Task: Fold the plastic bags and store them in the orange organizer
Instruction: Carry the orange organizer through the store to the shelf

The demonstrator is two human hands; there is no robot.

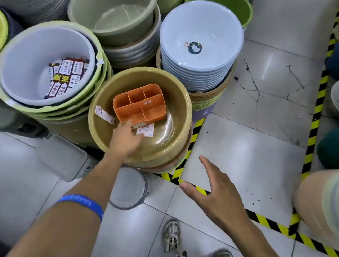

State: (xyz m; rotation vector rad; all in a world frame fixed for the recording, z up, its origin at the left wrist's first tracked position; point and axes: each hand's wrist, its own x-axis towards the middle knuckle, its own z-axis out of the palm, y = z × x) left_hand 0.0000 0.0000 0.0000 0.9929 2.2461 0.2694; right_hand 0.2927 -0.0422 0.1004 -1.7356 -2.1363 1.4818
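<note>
The left hand reaches, fingers extended, to the orange organizer just beyond it in the tan basin (apparently steadying it), while the right hand hovers open, empty.

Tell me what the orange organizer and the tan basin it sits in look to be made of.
Orange organizer: looks like moulded plastic, matte, with thin even walls and dividers in one colour. Tan basin: probably plastic too, glossier, with light glare on its floor and a rolled rim like the stacked basins around it.
</note>
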